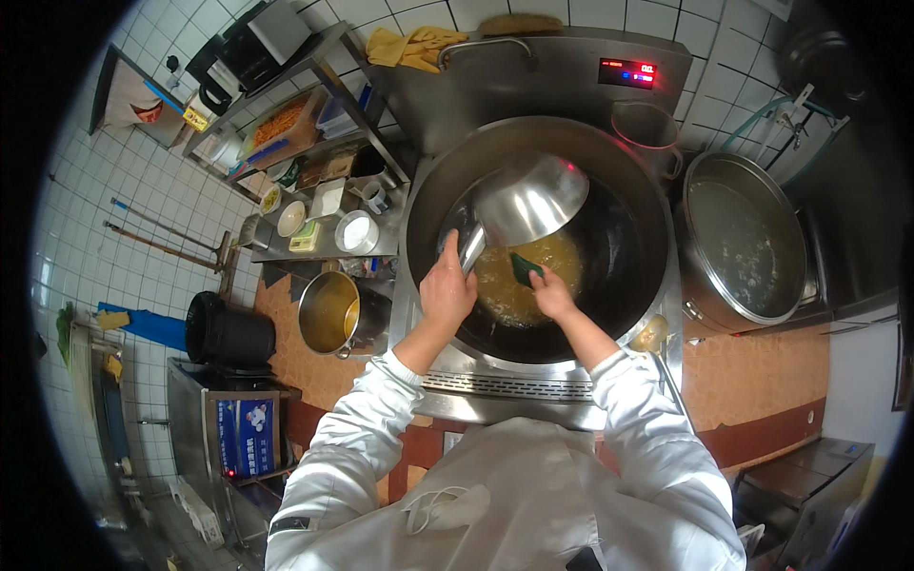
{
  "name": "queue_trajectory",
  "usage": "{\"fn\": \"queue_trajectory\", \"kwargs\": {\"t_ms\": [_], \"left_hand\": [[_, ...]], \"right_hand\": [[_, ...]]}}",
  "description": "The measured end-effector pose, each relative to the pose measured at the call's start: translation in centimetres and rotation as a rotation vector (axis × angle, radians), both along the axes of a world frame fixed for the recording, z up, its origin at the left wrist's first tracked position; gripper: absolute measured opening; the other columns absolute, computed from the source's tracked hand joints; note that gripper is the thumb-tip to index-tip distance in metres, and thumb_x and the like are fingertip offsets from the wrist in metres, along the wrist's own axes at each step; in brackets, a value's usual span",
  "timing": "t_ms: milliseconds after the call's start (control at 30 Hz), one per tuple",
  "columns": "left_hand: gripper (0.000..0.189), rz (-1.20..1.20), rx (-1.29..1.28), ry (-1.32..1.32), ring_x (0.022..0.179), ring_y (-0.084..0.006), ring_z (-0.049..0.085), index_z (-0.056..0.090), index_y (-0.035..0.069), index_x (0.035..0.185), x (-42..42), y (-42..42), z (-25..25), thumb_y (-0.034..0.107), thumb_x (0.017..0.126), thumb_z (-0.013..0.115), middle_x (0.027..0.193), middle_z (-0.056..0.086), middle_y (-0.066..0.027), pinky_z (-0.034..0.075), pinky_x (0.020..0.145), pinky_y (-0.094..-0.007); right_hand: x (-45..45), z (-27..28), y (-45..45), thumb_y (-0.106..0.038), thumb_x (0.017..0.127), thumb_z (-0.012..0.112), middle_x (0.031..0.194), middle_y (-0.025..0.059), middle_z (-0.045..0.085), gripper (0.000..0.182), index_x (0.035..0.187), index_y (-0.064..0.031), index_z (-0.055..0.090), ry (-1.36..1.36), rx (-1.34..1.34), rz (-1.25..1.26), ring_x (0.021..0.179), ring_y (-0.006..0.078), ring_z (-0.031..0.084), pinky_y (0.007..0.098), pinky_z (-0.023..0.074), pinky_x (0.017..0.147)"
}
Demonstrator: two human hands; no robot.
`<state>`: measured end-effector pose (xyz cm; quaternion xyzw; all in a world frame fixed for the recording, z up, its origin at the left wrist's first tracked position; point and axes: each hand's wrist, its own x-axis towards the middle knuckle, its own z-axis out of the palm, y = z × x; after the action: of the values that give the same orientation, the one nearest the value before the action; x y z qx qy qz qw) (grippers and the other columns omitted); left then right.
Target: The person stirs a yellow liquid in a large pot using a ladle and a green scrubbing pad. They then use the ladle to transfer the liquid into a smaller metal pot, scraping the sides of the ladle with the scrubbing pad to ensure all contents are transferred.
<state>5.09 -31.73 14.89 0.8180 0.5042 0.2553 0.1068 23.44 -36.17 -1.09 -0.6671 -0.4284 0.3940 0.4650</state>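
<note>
My left hand (448, 284) grips the handle of a large stainless steel ladle (535, 203), its index finger stretched along the handle. The rounded metal bowl of the ladle is tilted over a big dark wok (620, 285). Between the fingers of my right hand (555, 292) is a dark green scouring pad (526, 270), apart from the ladle and just below its bowl. Bubbly yellowish liquid (525, 303) lies in the bottom of the wok, under both hands.
A large steel pot (742, 243) of cloudy liquid stands right of the wok, a smaller pot (328, 314) of yellowish liquid at the left. Behind are a bent tap (489, 44), yellow rubber gloves (414, 46) and a wire-rimmed strainer (646, 127). Steel shelving (357, 118) holds containers.
</note>
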Motion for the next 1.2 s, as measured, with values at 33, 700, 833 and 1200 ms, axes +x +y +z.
{"fn": "queue_trajectory", "kwargs": {"t_ms": [33,700,833,1200], "left_hand": [[0.076,0.012,0.033,-0.05,0.081,-0.0419,0.061,0.029,0.005,0.138,0.3,0.2,0.0,0.008,0.072,0.066,0.089,0.062,-0.0201,0.048,0.07,-0.0483],[0.03,-0.09,-0.651,-0.189,0.087,-0.0366,0.062,0.058,0.0,0.096,0.1,-1.2,-6.2,0.013,0.069,0.063,0.087,0.064,-0.0203,0.048,0.077,-0.0404],[0.033,-0.089,-0.687,-0.142,0.088,-0.037,0.062,0.058,0.0,0.098,-1.3,-1.7,-3.5,0.013,0.068,0.063,0.087,0.064,-0.0212,0.048,0.078,-0.0408],[0.025,-0.183,-0.739,-0.364,0.056,-0.021,0.055,0.053,-0.001,0.093,-3.7,-2.9,-5.3,0.006,0.07,0.059,0.066,0.055,-0.0101,0.044,0.054,-0.0345]], "right_hand": [[1.4,0.3,-1.7,-0.028,0.095,0.048,0.103,0.0228,0.063,0.035,0.117,-0.0016,0.054,-0.088,0.018,-0.014,0.098,0.0353,0.06,0.0379,0.0446,0.086],[-3.8,11.9,-4.3,-0.035,0.082,0.061,0.144,0.0282,0.024,0.058,0.133,-0.0103,0.047,-0.873,0.271,-0.146,0.132,0.0446,0.025,0.0556,0.0197,0.108],[-4.3,13.2,-3.1,-0.033,0.076,0.067,0.128,0.0195,0.041,0.05,0.122,-0.0161,0.057,-1.003,0.381,-0.152,0.119,0.039,0.037,0.0575,0.0232,0.105],[1.0,16.1,-1.2,-0.033,0.094,0.042,0.144,0.0265,0.027,0.051,0.141,-0.0136,0.035,-0.775,0.253,-0.082,0.134,0.0441,0.024,0.0566,0.0185,0.108]]}}
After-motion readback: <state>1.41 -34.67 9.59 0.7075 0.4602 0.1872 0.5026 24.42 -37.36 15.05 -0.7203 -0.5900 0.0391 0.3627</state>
